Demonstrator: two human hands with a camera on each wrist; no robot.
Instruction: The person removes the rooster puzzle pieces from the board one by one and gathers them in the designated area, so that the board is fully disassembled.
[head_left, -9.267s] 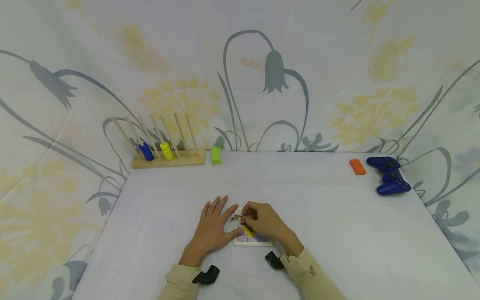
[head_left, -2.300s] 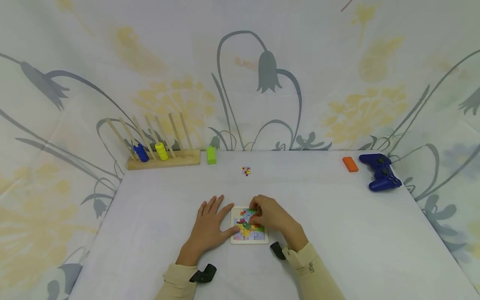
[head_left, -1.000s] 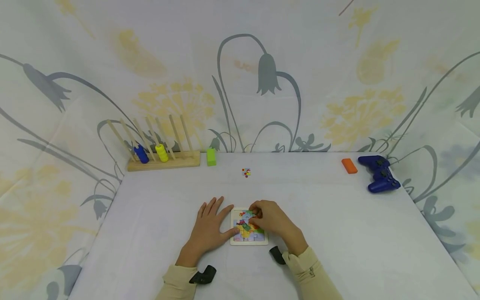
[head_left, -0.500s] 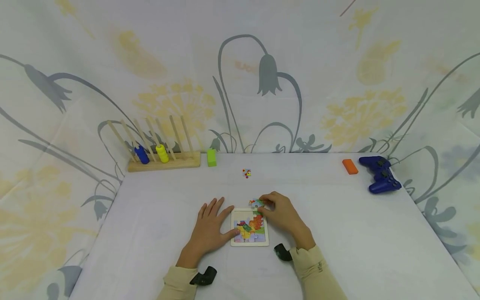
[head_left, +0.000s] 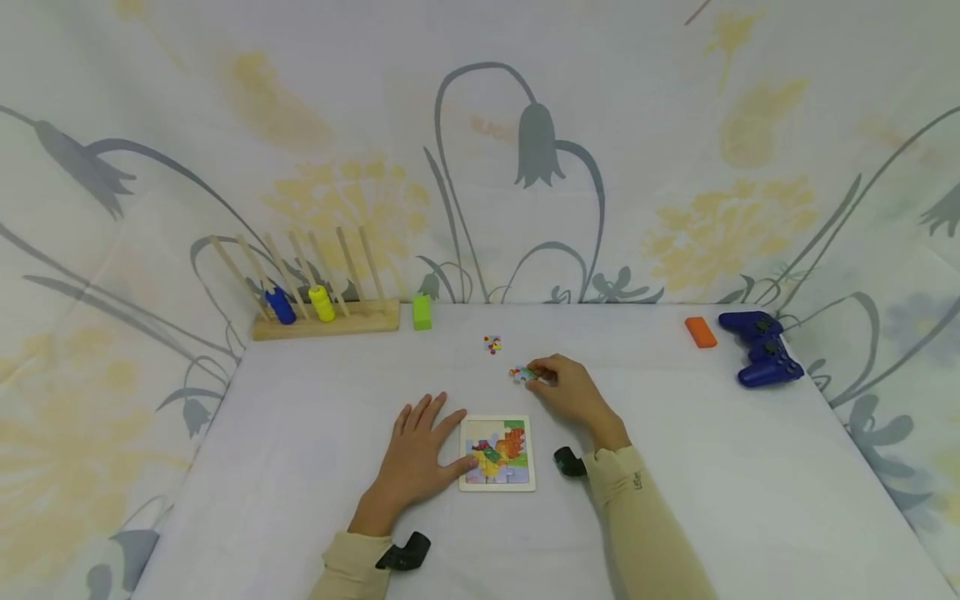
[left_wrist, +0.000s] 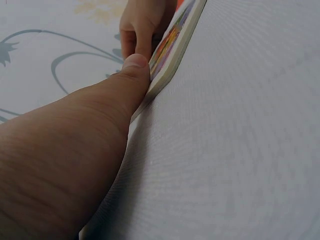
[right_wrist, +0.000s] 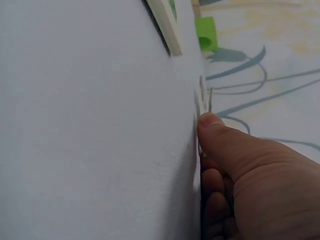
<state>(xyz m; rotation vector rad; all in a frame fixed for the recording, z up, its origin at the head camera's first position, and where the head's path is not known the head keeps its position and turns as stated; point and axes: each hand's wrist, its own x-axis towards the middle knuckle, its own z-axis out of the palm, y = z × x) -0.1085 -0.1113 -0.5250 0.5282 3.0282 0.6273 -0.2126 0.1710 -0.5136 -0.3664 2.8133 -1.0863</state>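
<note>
A small jigsaw puzzle in a pale square tray lies on the white cloth, its upper left part showing bare backing. My left hand rests flat with fingers spread at the tray's left side, the thumb over its edge; the left wrist view shows that thumb against the rim. Behind the tray, my right hand pinches a blue, red and green puzzle piece between thumb and fingers. The right wrist view has the piece edge-on, close over the cloth. Another loose puzzle piece lies farther back.
Along the back stand a wooden peg rack with blue and yellow beads and a green block. An orange block and a blue game controller are at the back right. A patterned cloth wall rises behind.
My right hand has lifted the pinched piece out of the tray's upper part and carried it back towards the loose piece, which arrived there earlier. My left hand stays in place.
</note>
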